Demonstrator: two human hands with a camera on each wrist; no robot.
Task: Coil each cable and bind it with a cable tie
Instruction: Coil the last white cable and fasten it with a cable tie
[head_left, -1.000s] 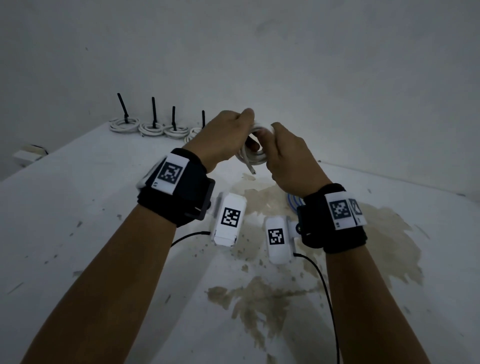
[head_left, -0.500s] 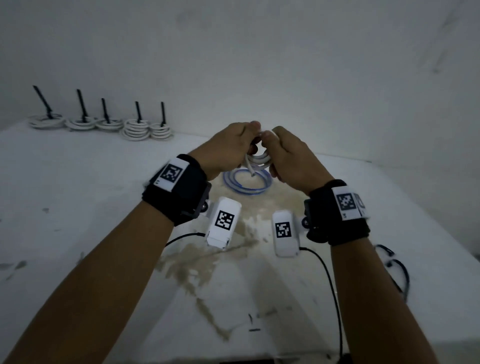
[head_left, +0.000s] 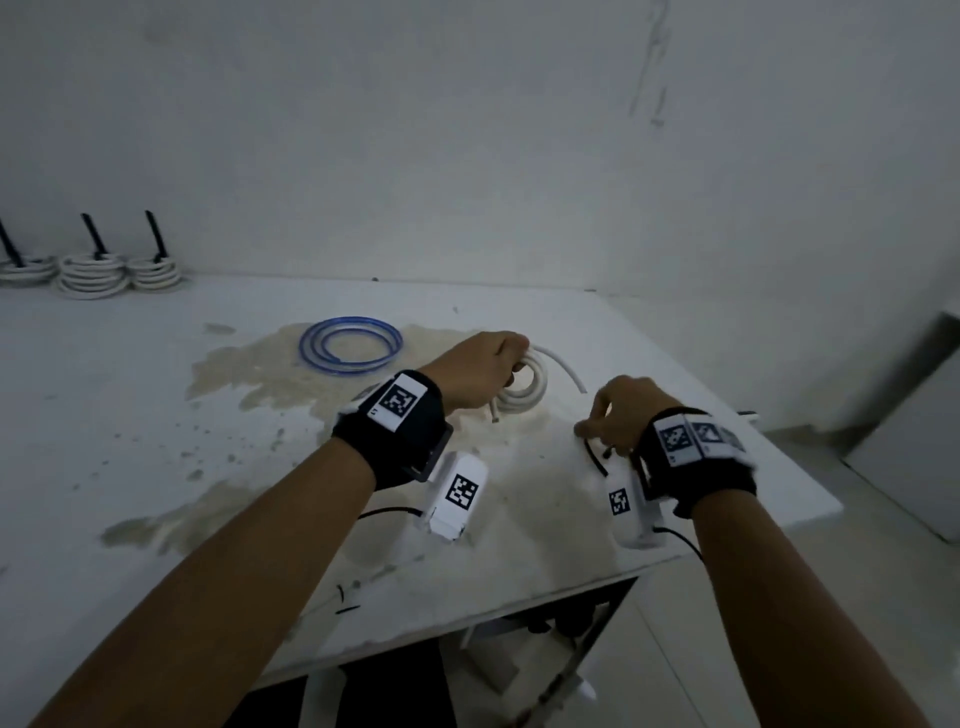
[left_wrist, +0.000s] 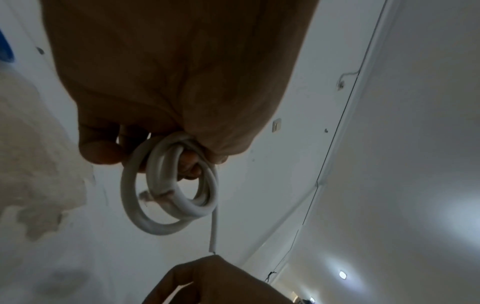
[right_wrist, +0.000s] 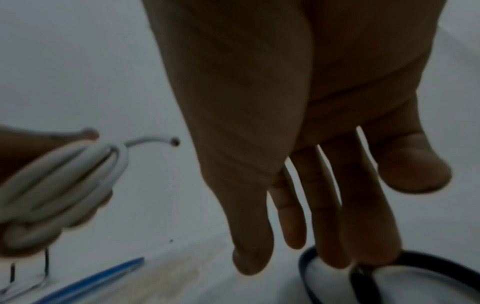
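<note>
Above the stained table (head_left: 156, 415), my left hand (head_left: 478, 374) grips the white coil (head_left: 524, 395) with fingers curled through its loops, 1 free end sticking out to the right. My right hand (head_left: 623, 415) is lower and apart from it, fingers extended down, fingertips (right_wrist: 335, 257) touching black ties (right_wrist: 363, 275) near the table's right edge. 3 tied coils (head_left: 93, 273) sit at far left; a blue coil (head_left: 350, 345) lies behind my left hand.

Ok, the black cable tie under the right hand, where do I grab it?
Pinch the black cable tie on its curved strap, coming straight down with the right hand's thumb and forefinger. It lies as a thin bowed loop on the table, so the curve probably gives more purchase than a flat end. The left hand grips the white coil.
</note>
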